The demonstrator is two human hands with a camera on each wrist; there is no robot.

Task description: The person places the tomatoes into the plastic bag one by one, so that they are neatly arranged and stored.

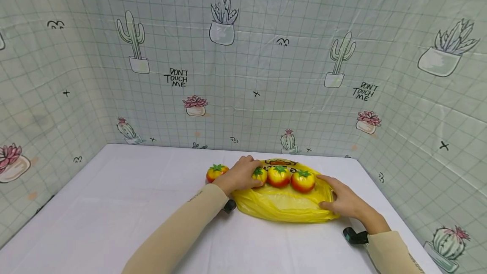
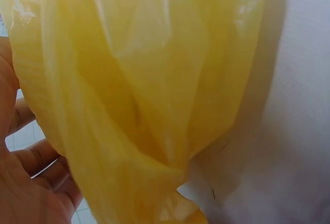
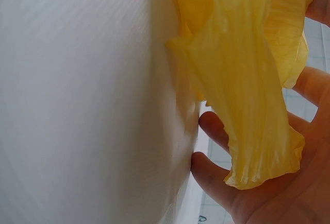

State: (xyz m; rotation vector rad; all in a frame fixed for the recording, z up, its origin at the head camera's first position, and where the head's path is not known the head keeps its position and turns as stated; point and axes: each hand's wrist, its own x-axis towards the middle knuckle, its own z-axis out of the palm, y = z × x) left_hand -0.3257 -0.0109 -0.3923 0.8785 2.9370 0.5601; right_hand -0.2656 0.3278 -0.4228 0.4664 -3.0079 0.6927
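Yellow plastic bag: thin, glossy, crinkled film, lying flat on the white worktop right of centre. Long axis runs left-right across the view; printed end points toward the back wall, print only partly readable.

Four round tomatoes, glossy red-yellow skin with green star tops, in a left-right row along the bag's far edge. One tomato sits on the bare worktop just left of the bag. Second tomato is half hidden under the fingers. Third tomato and fourth tomato rest on the bag.

Left hand: fingers curled over the second tomato, palm on the bag's left end. Right hand: fingers loosely extended, resting on the bag's right end; in the right wrist view a fold of film lies across the open palm.

Both wrist views are nearly filled by blurred yellow film; tomatoes not visible there. Bag opening can't be made out.
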